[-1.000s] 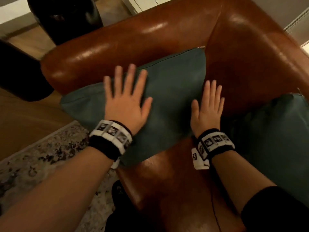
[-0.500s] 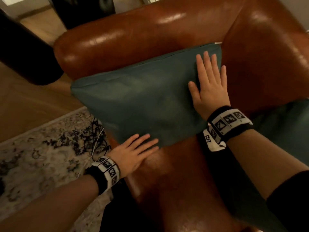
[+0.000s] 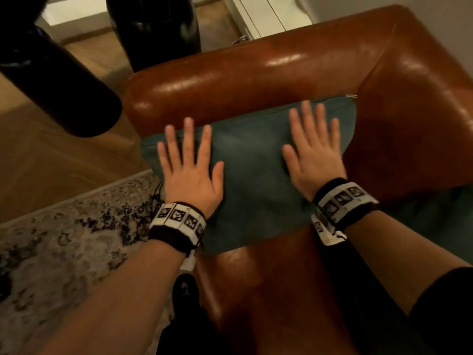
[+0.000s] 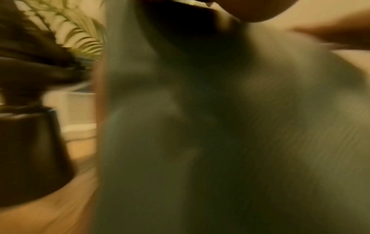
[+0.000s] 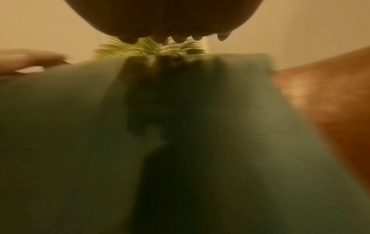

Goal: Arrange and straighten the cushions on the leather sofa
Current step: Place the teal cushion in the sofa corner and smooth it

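A teal cushion point(image 3: 253, 172) leans against the armrest in the corner of the brown leather sofa point(image 3: 256, 73). My left hand point(image 3: 189, 160) lies flat on the cushion's left half, fingers spread and straight. My right hand point(image 3: 312, 144) lies flat on its right half, fingers straight and slightly blurred. Both wrist views are blurred and filled with the teal cushion point(image 4: 220, 126) point(image 5: 100, 126); the right wrist view shows the fingertips point(image 5: 180, 39) above the cushion's top edge. A second teal cushion point(image 3: 435, 221) lies at the right, partly behind my right forearm.
Two dark floor vases point(image 3: 156, 26) point(image 3: 51, 73) stand on the wooden floor behind the armrest. A patterned rug point(image 3: 64, 239) lies left of the sofa, with black cables point(image 3: 151, 208) at its edge. The leather seat point(image 3: 268, 290) is in front of the cushion.
My left hand has come up from the cushion's lower edge to lie flat on its left face. My right hand has shifted on the right half. The cushion now stands closer against the armrest.
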Demonstrator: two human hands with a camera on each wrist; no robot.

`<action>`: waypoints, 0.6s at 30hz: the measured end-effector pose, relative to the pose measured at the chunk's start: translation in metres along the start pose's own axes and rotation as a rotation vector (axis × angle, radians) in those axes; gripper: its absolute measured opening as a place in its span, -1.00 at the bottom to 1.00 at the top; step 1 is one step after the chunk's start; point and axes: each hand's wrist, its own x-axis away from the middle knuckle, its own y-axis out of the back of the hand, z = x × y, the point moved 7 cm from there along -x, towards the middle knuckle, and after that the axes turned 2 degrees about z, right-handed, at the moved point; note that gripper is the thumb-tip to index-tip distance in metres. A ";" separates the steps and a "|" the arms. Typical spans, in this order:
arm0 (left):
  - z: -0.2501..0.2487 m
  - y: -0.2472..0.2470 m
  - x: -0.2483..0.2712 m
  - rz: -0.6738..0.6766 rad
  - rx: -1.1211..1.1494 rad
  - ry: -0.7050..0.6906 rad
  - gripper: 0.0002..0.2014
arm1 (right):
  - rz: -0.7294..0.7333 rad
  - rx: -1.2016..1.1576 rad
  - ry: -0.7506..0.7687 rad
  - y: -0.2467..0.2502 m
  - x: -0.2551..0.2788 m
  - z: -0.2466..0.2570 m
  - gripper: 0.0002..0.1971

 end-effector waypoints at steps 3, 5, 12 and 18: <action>-0.033 0.000 -0.018 0.062 -0.055 -0.142 -0.37 | 0.070 0.084 0.221 -0.016 -0.006 0.056 -0.38; -0.021 -0.008 -0.027 0.113 -0.125 -0.167 -0.38 | 0.112 0.113 0.191 -0.023 -0.010 0.040 -0.37; 0.086 0.002 -0.003 -0.012 0.249 0.276 -0.19 | 0.032 -0.243 -0.373 0.001 0.000 -0.099 -0.28; 0.080 -0.035 0.036 0.209 0.995 0.545 -0.36 | 0.205 -1.207 -1.010 -0.036 0.016 -0.135 -0.64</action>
